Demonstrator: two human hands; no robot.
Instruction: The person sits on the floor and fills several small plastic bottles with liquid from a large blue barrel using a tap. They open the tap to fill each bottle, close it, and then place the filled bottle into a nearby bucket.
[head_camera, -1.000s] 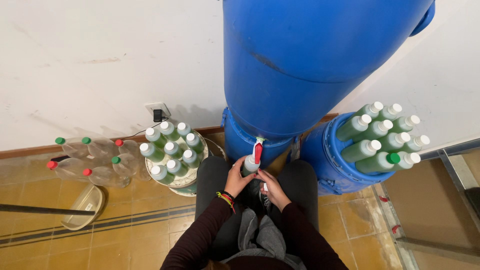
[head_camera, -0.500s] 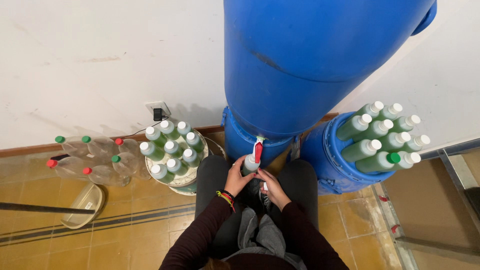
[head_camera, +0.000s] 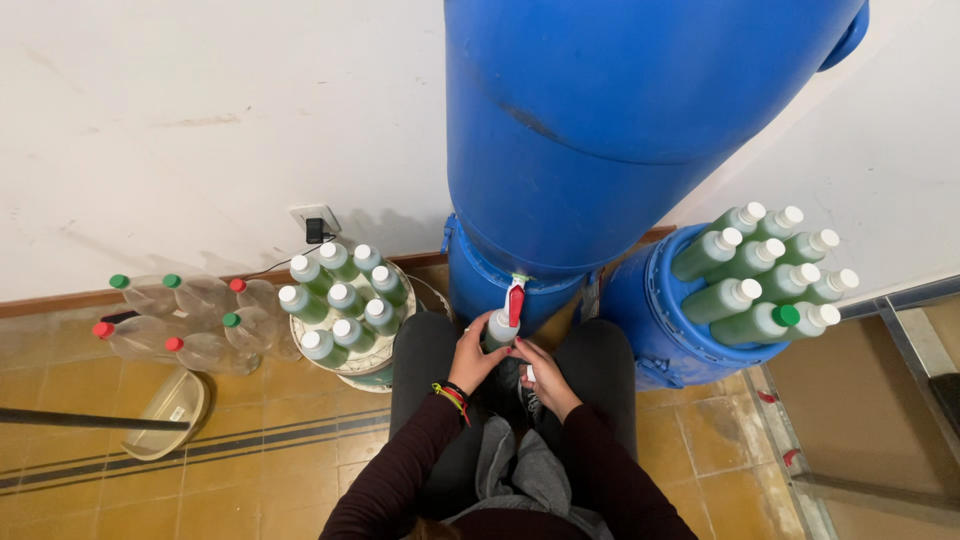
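1. Head view, looking straight down: a seated person holds a small bottle (head_camera: 497, 328) right under the red-handled tap (head_camera: 515, 302) at the base of a big blue drum (head_camera: 600, 130), so the bottle mouth sits directly below the outlet.
2. Left hand (head_camera: 472, 355) is wrapped around the bottle's side, keeping it upright and steady against the tap.
3. Right hand (head_camera: 543, 375) rests just beside and below the bottle, fingers curled; whether it grips the bottle's base or something else, I cannot tell.
4. Bottle sits between the person's knees, close to the body, which keeps both hands near the tap without reaching.
5. Green-filled bottles with white caps (head_camera: 335, 295) stand packed upright on a round stand to the left, within arm's reach.
6. More capped green bottles (head_camera: 765, 270) lie stacked on their sides in a second blue barrel (head_camera: 655, 320) to the right, necks pointing outward.
7. Clear bottles with red and green caps (head_camera: 185, 320) lie on the tiled floor (head_camera: 250, 450) by the wall, further left, apart from the green ones.
8. Pale oval basin (head_camera: 165, 415) sits on the floor near them.
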